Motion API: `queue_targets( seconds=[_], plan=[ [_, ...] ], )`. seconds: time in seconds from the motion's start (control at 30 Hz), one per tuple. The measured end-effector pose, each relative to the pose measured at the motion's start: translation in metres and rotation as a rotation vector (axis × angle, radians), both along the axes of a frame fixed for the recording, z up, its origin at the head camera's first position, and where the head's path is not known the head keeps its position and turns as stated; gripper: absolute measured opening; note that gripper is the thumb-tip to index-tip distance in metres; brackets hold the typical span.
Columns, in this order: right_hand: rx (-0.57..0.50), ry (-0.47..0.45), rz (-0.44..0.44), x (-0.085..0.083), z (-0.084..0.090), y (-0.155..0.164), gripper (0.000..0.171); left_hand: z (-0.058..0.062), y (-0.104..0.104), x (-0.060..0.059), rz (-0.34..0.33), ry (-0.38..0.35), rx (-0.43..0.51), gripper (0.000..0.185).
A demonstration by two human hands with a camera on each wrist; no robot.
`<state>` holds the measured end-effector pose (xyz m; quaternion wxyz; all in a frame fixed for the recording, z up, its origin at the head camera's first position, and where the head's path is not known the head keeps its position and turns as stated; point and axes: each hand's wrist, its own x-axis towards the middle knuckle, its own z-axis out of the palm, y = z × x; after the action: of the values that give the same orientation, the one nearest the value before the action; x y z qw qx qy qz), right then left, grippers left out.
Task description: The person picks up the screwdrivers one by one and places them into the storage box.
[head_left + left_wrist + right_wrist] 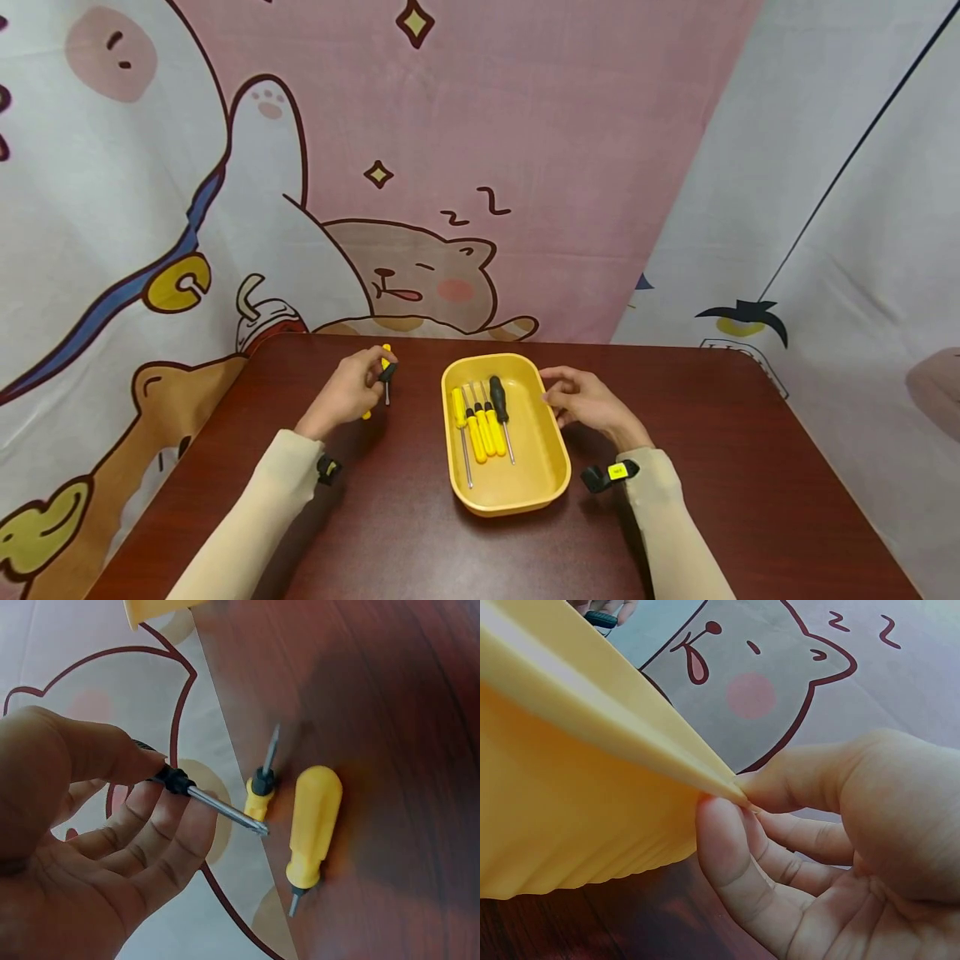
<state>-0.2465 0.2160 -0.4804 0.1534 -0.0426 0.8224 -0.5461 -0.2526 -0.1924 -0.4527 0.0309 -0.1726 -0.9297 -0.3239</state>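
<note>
Fingers of the left hand (345, 392) pinch a black-handled screwdriver (387, 372) in the head view, left of a yellow tray (536, 458) on the table (405, 542); the right hand (588, 404) is at the tray's right rim. Pulled or lifted from that one side, the tray could swivel or tip, and its tools, lying loose, could slide together. It holds five: four yellow-handled screwdrivers (483, 433) and one black screwdriver (498, 400).

From the left wrist, thumb and forefinger grip the held screwdriver near its collar, the bare metal tip pointing outward. Because so little of the handle is pinched, it could twist or drop. Beyond it are two more yellow tools, a nearer screwdriver (315, 817) and a farther screwdriver (259, 796); the farther one seems close to the table's edge, so a bump from the knuckles could send it rolling over. Count here: one in the hand, two outside it.

From the right wrist, thumb and forefinger clasp the tray's thin lip. That hold is narrow, so a sharp tug could make it slip. One tray, and across the views eight screwdrivers: six yellow, two black
</note>
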Motion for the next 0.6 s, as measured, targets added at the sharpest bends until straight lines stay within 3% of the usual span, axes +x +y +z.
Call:
queue_targets(
  seconds=[0.6],
  plan=[
    [-0.022, 0.009, 0.012, 0.002, 0.002, 0.000, 0.050, 0.011, 0.028, 0.006, -0.096, 0.045, -0.035, 0.042]
  ],
)
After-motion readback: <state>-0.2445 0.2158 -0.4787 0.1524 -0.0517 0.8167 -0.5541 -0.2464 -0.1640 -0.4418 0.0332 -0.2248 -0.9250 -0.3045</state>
